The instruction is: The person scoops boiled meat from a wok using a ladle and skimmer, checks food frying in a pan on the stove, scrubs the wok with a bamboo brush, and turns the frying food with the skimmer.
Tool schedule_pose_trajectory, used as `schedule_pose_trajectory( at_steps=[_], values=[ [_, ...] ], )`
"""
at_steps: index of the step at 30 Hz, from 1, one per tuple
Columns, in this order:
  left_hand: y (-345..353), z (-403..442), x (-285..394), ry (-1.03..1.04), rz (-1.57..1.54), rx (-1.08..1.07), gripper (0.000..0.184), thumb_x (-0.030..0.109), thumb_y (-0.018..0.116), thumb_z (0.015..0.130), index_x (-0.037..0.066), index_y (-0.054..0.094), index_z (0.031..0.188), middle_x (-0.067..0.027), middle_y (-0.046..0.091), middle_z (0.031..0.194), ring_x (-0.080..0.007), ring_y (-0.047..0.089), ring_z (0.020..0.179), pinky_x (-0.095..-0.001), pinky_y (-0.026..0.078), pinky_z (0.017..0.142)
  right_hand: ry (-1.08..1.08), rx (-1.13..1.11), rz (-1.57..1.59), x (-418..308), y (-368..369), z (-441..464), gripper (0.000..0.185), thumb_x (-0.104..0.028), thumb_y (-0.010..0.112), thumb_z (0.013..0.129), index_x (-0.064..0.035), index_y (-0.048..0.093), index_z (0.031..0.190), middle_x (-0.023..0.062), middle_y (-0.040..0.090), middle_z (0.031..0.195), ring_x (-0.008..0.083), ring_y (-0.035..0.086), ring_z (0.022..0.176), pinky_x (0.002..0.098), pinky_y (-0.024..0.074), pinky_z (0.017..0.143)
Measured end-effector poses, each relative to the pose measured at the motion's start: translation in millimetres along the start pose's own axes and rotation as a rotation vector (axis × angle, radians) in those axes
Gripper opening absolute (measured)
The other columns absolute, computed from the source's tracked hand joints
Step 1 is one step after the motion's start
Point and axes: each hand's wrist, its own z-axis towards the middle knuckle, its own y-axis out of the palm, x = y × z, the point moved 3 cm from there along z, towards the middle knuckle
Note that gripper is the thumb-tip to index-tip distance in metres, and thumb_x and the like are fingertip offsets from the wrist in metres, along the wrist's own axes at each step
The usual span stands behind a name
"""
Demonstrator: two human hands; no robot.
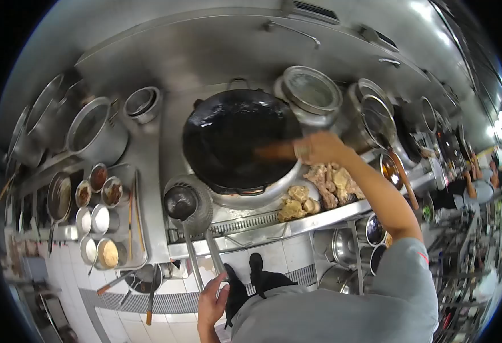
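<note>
My right hand (321, 147) reaches over the large black wok (239, 126) from the right, closed around a short brown thing (276, 151). Motion smears that thing, so its exact kind is unclear. The wok's inside looks dark and wet. Down at the front, my left hand (212, 303) hangs with its thumb apart from the loosely bent fingers, close to the handle ends of a ladle (181, 203) and a strainer (203, 214). The ladle's bowl rests on the strainer, left of the wok. No object shows in the left hand.
Pieces of meat (334, 183) lie along the stove's front edge. Seasoning bowls (101, 219) fill a tray (139, 260) at left. Pots (96, 131) stand on both sides, including a lidded pot (312, 90) behind the wok. Another person (479, 188) works far right.
</note>
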Motion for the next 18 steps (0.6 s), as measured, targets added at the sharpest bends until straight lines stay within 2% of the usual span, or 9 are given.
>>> schedule_pose_trajectory(
  at_steps=[3,4,6,8,10,11,13,15,18],
  values=[
    [4.8,3.0,-1.1,-0.010,-0.032,0.023,0.035,0.012,0.061,0.088,0.003,0.058,0.122,-0.0209,0.063,0.111,-0.0362,0.061,0.103,-0.0381,0.048,0.088,-0.018,-0.069,0.027,8.2,46.2,21.7,0.045,-0.043,0.061,0.077,-0.0180,0.065,0.113,0.0127,0.068,0.101,0.0315,0.066,0.093,0.0429,0.0539,0.079],
    [8.3,3.7,-2.0,-0.005,-0.024,0.008,0.035,0.013,0.062,0.088,0.003,0.058,0.122,-0.0208,0.063,0.111,-0.0361,0.061,0.104,-0.0383,0.048,0.089,0.152,-0.240,-0.042,15.1,45.6,50.2,0.044,-0.042,0.058,0.078,-0.0151,0.067,0.111,0.0143,0.068,0.102,0.0332,0.066,0.093,0.0444,0.0537,0.080],
    [13.7,3.6,-3.0,0.022,0.008,-0.020,0.036,0.015,0.062,0.088,0.004,0.058,0.122,-0.0209,0.062,0.113,-0.0365,0.060,0.106,-0.0393,0.047,0.091,0.313,0.091,0.092,28.2,60.9,108.4,0.038,-0.042,0.054,0.081,-0.0195,0.067,0.109,0.0179,0.068,0.095,0.0373,0.065,0.091,0.0483,0.0521,0.082],
    [16.2,3.1,-0.6,0.019,0.039,-0.019,0.036,0.014,0.062,0.088,0.004,0.058,0.123,-0.0196,0.063,0.115,-0.0344,0.060,0.107,-0.0380,0.047,0.091,0.411,0.128,0.227,17.0,97.6,178.7,0.036,-0.037,0.050,0.083,-0.0121,0.070,0.100,0.0193,0.068,0.096,0.0392,0.065,0.093,0.0494,0.0522,0.081],
    [18.4,-7.9,2.9,0.005,0.066,-0.025,0.036,0.014,0.062,0.089,0.005,0.058,0.123,-0.0182,0.063,0.116,-0.0323,0.061,0.108,-0.0367,0.047,0.092,0.445,0.196,0.386,-55.1,86.6,186.4,0.036,-0.035,0.050,0.082,-0.0081,0.071,0.094,0.0199,0.068,0.096,0.0373,0.066,0.089,0.0469,0.0539,0.080],
    [18.5,-8.3,3.8,0.000,0.075,-0.034,0.036,0.014,0.062,0.089,0.005,0.057,0.124,-0.0185,0.063,0.116,-0.0334,0.061,0.107,-0.0370,0.048,0.091,0.337,0.119,0.410,-74.5,120.1,213.6,0.037,-0.030,0.053,0.079,-0.0029,0.069,0.097,0.0215,0.066,0.104,0.0377,0.063,0.102,0.0446,0.0506,0.089],
    [18.8,-10.4,3.7,-0.003,0.083,-0.037,0.037,0.015,0.062,0.089,0.005,0.057,0.124,-0.0189,0.063,0.115,-0.0344,0.061,0.107,-0.0372,0.048,0.091,0.328,0.049,0.911,-136.8,69.4,171.3,0.042,-0.034,0.053,0.079,-0.0033,0.067,0.104,0.0219,0.068,0.085,0.0306,0.069,0.067,0.0379,0.0564,0.073],
    [18.7,-11.5,1.0,0.022,0.055,-0.034,0.036,0.017,0.062,0.088,0.004,0.058,0.122,-0.0212,0.061,0.115,-0.0370,0.059,0.107,-0.0390,0.047,0.091,0.243,0.075,0.907,-159.1,59.2,151.2,0.047,-0.035,0.052,0.080,-0.0044,0.064,0.113,0.0186,0.067,0.071,0.0266,0.064,0.049,0.0351,0.0556,0.062],
    [14.6,-11.3,4.1,0.002,-0.001,-0.020,0.036,0.017,0.062,0.088,0.004,0.058,0.122,-0.0211,0.061,0.116,-0.0370,0.059,0.107,-0.0390,0.047,0.091,0.027,-0.138,0.831,-144.7,37.6,101.0,0.053,-0.038,0.055,0.079,-0.0058,0.062,0.120,0.0159,0.065,0.063,0.0245,0.062,0.047,0.0347,0.0540,0.060]
  ],
)
